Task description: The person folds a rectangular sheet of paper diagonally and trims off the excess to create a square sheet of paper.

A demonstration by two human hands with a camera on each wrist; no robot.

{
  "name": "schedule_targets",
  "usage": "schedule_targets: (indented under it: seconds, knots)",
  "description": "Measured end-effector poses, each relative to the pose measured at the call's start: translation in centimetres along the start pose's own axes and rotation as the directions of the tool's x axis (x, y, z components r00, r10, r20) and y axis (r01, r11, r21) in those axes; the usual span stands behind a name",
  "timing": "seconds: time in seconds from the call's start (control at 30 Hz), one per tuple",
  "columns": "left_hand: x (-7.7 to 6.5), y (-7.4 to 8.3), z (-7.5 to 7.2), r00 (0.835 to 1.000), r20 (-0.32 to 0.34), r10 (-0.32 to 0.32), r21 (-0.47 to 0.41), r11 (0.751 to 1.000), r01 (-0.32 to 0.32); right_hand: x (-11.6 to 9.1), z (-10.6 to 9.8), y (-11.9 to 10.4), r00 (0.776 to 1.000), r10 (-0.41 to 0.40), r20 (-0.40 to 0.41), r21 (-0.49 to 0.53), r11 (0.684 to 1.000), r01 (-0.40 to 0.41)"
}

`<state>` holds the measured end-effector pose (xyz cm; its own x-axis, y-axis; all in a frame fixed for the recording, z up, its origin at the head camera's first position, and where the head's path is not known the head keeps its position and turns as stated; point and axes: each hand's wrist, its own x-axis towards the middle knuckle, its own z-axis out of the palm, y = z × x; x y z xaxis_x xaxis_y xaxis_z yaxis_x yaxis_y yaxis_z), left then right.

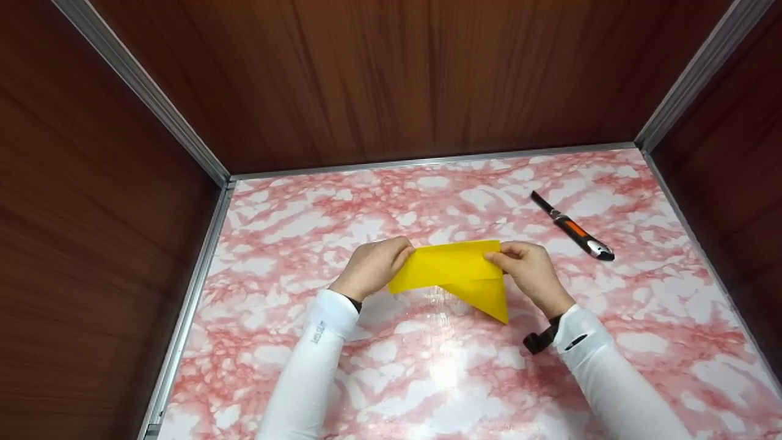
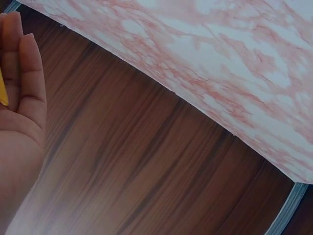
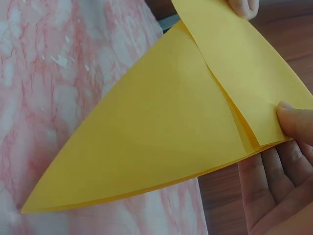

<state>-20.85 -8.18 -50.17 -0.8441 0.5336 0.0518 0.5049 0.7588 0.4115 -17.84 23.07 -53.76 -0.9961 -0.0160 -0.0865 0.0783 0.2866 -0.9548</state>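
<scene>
A folded sheet of yellow paper (image 1: 455, 263) is held up between both hands over the marbled table. Its upper part is a folded-over band, and below it a triangular flap points down toward the right. My left hand (image 1: 374, 266) pinches the band's left end. At the right end, my right hand (image 1: 530, 269) grips the paper with the thumb in front and fingers behind. The right wrist view shows the layered yellow paper (image 3: 142, 122) close up, with the right thumb (image 3: 296, 122) pressing on the band. Only a sliver of paper shows beside the left hand (image 2: 22, 107) in the left wrist view.
A black and orange utility knife (image 1: 574, 227) lies on the red-and-white marbled table (image 1: 293, 226) at the right, beyond the right hand. Brown wood-grain panels (image 1: 391, 79) with metal edging stand at the back and both sides.
</scene>
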Motion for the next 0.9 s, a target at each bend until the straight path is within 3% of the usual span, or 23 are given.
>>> schedule_targets:
  seconds: [0.2, 0.47, 0.9]
  knots:
    - [-0.2, -0.2, 0.0, 1.000, -0.019, 0.014, 0.003, 1.000, -0.014, 0.0, -0.3, 0.3, 1.000, 0.003, -0.007, 0.013, 1.000, -0.003]
    - [-0.7, -0.8, -0.1, 0.999, -0.020, -0.025, -0.003, 1.000, 0.025, -0.2, -0.8, 0.6, 0.999, -0.011, -0.050, 0.018, 1.000, 0.012]
    - [-1.2, -1.8, 0.1, 0.999, -0.039, -0.028, -0.066, 0.997, 0.026, -0.6, -1.7, 0.8, 0.999, 0.022, -0.040, 0.004, 1.000, -0.022]
